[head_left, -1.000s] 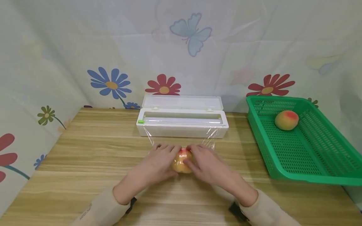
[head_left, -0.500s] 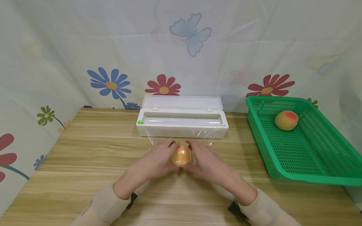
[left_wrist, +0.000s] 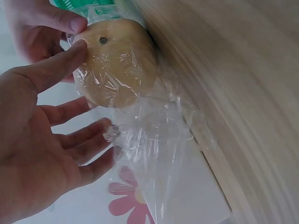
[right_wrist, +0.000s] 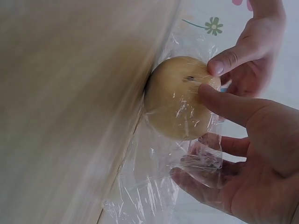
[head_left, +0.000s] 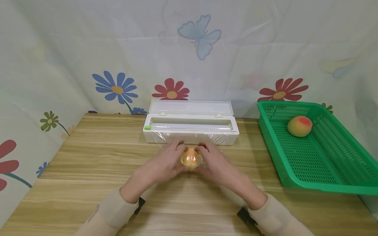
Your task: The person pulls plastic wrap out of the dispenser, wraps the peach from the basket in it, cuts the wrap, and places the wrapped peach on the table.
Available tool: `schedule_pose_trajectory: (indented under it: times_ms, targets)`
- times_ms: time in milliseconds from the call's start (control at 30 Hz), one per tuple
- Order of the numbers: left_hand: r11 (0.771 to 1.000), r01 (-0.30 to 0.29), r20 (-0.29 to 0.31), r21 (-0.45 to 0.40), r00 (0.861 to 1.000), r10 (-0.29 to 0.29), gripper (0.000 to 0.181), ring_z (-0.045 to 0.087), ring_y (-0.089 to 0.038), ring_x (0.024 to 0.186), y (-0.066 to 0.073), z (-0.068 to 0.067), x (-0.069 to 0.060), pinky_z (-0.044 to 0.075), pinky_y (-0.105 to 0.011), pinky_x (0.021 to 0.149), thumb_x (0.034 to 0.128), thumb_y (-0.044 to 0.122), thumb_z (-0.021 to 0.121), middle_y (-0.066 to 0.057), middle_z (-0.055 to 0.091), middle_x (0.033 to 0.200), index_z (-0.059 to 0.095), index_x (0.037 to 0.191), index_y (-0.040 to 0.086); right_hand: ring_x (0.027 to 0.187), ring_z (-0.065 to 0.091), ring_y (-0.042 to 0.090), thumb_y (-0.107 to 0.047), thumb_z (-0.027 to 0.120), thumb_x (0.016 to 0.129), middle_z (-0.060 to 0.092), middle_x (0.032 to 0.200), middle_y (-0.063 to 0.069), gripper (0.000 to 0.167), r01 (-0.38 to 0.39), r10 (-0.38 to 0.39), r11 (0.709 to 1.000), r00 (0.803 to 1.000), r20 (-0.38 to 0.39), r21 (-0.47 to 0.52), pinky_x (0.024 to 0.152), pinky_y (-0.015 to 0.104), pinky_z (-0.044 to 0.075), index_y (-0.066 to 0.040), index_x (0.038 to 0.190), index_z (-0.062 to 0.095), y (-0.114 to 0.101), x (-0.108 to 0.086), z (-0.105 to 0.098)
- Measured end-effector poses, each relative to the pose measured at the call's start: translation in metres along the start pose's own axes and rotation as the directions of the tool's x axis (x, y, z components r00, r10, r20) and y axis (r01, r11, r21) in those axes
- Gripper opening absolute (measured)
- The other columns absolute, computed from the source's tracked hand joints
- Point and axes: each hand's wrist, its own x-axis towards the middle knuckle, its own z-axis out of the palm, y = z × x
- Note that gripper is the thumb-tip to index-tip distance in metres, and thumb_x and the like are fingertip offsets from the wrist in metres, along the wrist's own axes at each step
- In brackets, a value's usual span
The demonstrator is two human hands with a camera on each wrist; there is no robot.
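Note:
A peach (head_left: 190, 159) covered in clear cling film sits on the table between both hands. The left hand (head_left: 167, 160) holds its left side, thumb on the near face and fingers toward the far side. On the right, the right hand (head_left: 217, 164) holds it the same way. Both wrist views show the thumbs pressing the film near the peach's dark stem spot, with film (left_wrist: 154, 135) bunched at the left fingers and film (right_wrist: 145, 186) near the right ones. The film runs to a white cling film dispenser (head_left: 189, 137) just beyond, its lid up and roll visible.
To the right stands a green plastic basket (head_left: 273, 154) with another peach (head_left: 299, 126) in it. The wooden table (head_left: 97, 157) ends at a flowered cloth backdrop (head_left: 133, 39) behind the dispenser.
Both hands and the wrapped peach have moved forward, closer to the dispenser. The peach has turned, its red patch no longer on top, and the stretch of film between has shortened.

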Motion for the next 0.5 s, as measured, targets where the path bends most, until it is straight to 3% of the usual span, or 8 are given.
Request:
schedule_pose_trajectory:
  times_ms: [100,233,367,500]
  targets:
    - [1.0,-0.006,-0.021,0.008,1.0,0.006,0.058,0.05,-0.029,0.126,-0.0008,-0.0007,0.0027,0.042,-0.051,0.108,0.0886,0.03,0.083,-0.013,0.053,0.136,0.06,0.133,0.002,0.114,0.061,0.031,-0.016,0.087,0.085,0.06,0.125,0.017,0.057,-0.024,0.024,1.0,0.999,0.03,0.006,0.096,0.045,0.053,0.007,0.13,0.059,0.0012,0.002,-0.0008]
    - [1.0,0.0,-0.016,0.002,1.0,0.0,0.06,0.055,-0.027,0.119,-0.0014,-0.0017,0.0055,0.044,-0.05,0.105,0.0886,0.029,0.084,-0.009,0.059,0.129,0.059,0.137,0.002,0.118,0.061,0.029,-0.016,0.082,0.09,0.061,0.129,0.015,0.058,-0.054,0.052,0.998,0.995,0.079,0.021,0.098,0.044,0.052,0.005,0.137,0.055,0.0027,0.0043,-0.0013]
    - [1.0,0.014,-0.018,-0.018,1.0,-0.014,0.064,0.057,-0.028,0.124,-0.0026,-0.0018,0.0074,0.043,-0.052,0.106,0.0906,0.026,0.082,-0.01,0.061,0.134,0.054,0.144,0.004,0.122,0.06,0.03,-0.017,0.08,0.092,0.06,0.133,0.017,0.061,-0.075,0.07,0.996,0.993,0.1,0.049,0.1,0.045,0.051,0.005,0.142,0.051,0.0044,0.0061,-0.0013]
    - [1.0,0.02,-0.026,-0.017,0.999,-0.021,0.053,0.06,-0.026,0.121,-0.0038,-0.0008,0.008,0.045,-0.051,0.105,0.093,0.025,0.079,-0.01,0.064,0.131,0.058,0.138,0.006,0.118,0.062,0.029,-0.015,0.079,0.092,0.062,0.13,0.016,0.058,-0.088,0.08,0.993,0.992,0.101,0.075,0.097,0.044,0.053,0.003,0.139,0.052,0.0064,0.0069,-0.0017]
